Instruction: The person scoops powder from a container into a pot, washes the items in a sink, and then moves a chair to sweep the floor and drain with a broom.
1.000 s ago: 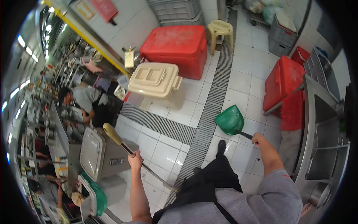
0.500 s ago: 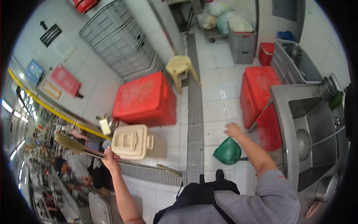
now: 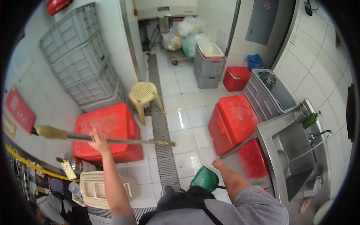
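My left hand (image 3: 99,141) is wrapped around the pole of a long-handled broom (image 3: 123,141). Its thick yellowish grip (image 3: 51,132) points left, and the narrow, worn head (image 3: 165,143) is over the floor drain. Behind the pole sits a large red cooler box (image 3: 108,129). My right hand (image 3: 217,163) hangs low by the right-hand red cooler (image 3: 234,120); its fingers are too small and foreshortened to read, and I see nothing in it. Just below it, a green dustpan (image 3: 205,179) lies on the floor close to my body, its dark handle partly hidden.
A beige lidded bin (image 3: 90,200) stands at lower left, near a crouching person (image 3: 52,208). Ahead are a yellow stool (image 3: 144,93), stacked grey crates (image 3: 80,56) and bagged items (image 3: 187,28). A steel sink (image 3: 294,150) with running water is on the right.
My view has turned left and moved forward, so the dustpan is closer to my body. The broom has swung level, its head moving from the side grating to the long drain.
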Motion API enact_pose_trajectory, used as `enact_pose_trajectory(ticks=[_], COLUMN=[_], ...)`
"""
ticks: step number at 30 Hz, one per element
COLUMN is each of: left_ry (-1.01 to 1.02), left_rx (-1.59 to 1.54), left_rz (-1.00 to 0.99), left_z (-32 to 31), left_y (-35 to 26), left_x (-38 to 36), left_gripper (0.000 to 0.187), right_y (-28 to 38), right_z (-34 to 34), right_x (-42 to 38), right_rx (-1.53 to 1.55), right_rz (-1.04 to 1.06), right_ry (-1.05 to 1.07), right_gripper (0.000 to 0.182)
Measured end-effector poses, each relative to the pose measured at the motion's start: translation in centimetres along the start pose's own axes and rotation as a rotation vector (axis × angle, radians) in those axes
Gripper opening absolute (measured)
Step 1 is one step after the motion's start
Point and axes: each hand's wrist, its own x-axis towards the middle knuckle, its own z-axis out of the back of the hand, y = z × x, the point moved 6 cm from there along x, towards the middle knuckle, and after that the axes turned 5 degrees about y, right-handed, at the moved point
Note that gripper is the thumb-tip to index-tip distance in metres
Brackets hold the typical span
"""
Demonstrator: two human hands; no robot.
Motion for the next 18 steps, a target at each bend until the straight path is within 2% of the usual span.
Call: enact_pose_trajectory(ticks=[1,3,4,5,7,11,13,15,17,18], left_ry=[0.021,0.057,0.066,0.091,0.119,0.063,0.118,0.062,-0.042,-0.059], left_rx=[0.021,0.009,0.012,0.032,0.058,0.166,0.238,0.295,0.244,0.265], left_rz=[0.006,0.023,0.04,0.066,0.097,0.165,0.134,0.175,0.166,0.165], left_z=[-1.1,-3.4,-4.4,-5.8,-7.6,-8.6,-9.8,-9.3,-9.0,-8.4], left_y=[2.3,6.3,8.1,10.1,14.9,24.4,25.2,25.9,26.7,26.8], left_x=[2.0,5.3,6.7,7.9,9.8,13.1,15.6,17.0,18.9,19.3], left_gripper=[0.026,0.025,0.025,0.026,0.027,0.03,0.03,0.03,0.03,0.03], right_y=[-3.7,-11.1,-12.8,-13.5,-11.9,-13.8,-13.4,-11.1,-5.2,-5.8], right_z=[-4.7,-11.5,-12.8,-12.8,-7.1,-5.4,-2.1,1.1,9.4,8.1], right_x=[1.2,-0.2,-1.6,-2.5,-7.2,-1.9,4.0,11.4,17.4,24.6], right_rx=[-0.325,-0.318,-0.301,-0.285,0.091,0.091,0.075,-0.417,-0.19,-0.439], right_rz=[0.07,-0.062,-0.065,-0.066,-0.304,-0.356,-0.279,0.086,0.092,0.274], right_ry=[0.174,0.448,0.499,0.539,0.536,0.621,0.568,0.557,0.46,0.278], right_gripper=[0.037,0.036,0.034,0.032,0.031,0.033,0.034,0.028,0.028,0.033])
